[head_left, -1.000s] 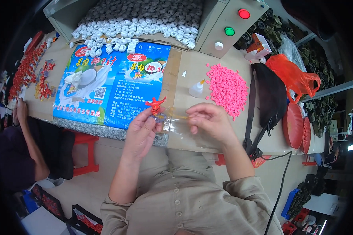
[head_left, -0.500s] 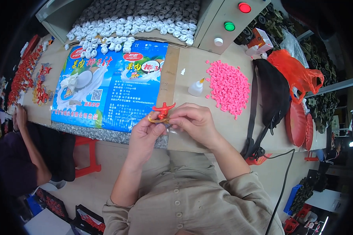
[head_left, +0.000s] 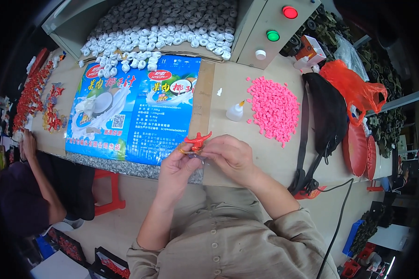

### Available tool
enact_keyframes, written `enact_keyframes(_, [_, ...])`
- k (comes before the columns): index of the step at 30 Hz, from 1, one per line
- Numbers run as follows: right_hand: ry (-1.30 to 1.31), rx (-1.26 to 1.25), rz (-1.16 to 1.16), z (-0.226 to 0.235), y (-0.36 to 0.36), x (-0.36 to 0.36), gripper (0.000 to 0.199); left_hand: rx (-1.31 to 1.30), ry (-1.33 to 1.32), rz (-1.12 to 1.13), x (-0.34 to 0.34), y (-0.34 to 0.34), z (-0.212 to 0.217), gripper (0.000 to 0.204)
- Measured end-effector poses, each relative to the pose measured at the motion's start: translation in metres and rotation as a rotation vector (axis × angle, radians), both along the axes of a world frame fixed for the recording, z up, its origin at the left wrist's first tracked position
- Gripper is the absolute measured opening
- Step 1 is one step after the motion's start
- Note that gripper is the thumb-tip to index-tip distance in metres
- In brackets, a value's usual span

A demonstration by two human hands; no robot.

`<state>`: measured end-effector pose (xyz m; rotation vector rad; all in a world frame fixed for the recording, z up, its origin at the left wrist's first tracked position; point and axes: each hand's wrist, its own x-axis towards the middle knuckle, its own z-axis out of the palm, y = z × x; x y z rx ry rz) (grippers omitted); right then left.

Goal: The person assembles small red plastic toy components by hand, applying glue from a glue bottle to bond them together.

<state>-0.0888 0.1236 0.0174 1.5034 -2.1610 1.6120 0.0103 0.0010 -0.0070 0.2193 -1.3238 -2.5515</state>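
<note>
A small red plastic figurine [head_left: 198, 141] with outstretched arms and a yellowish see-through part at its bottom is held over the table's front edge. My left hand [head_left: 178, 166] pinches it low down, between thumb and fingers. From the other side my right hand [head_left: 232, 157] closes its thumb and fingertips on the figurine's lower side; the exact contact is partly hidden. Beyond my right hand stands a white squeeze bottle [head_left: 235, 112] with a yellowish tip. A pile of small pink pieces [head_left: 275, 109] lies to its right.
Blue printed cardboard [head_left: 102, 123] covers the table at left, with many white pieces [head_left: 158, 39] behind it under a machine housing [head_left: 253, 35]. Red figurines [head_left: 32, 95] lie far left, beside another person's arm [head_left: 44, 179]. A black bag [head_left: 323, 116] and an orange plastic bag [head_left: 349, 83] lie right.
The whole view has shifted slightly. The figurine has turned a little between my fingers, its arms now tilted up to the right. Both hands keep their hold.
</note>
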Motion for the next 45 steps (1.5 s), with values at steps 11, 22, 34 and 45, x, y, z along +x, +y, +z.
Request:
enact_keyframes(11, [0.032,-0.003,-0.037,0.0,-0.002,0.003,0.014,0.026,-0.032,0.002,0.0,0.0,0.007,0.034])
enact_keyframes(22, [0.089,0.002,-0.037,0.005,-0.005,0.006,0.012,0.045,-0.046,0.064,0.001,0.001,0.002,0.025])
enact_keyframes(34, [0.114,0.006,0.005,0.007,-0.003,0.004,0.011,-0.068,-0.056,0.146,0.002,0.006,0.006,0.022])
enact_keyframes(45, [0.04,0.061,0.014,0.013,-0.005,0.004,0.01,-0.046,-0.031,0.216,0.0,0.01,0.004,0.02])
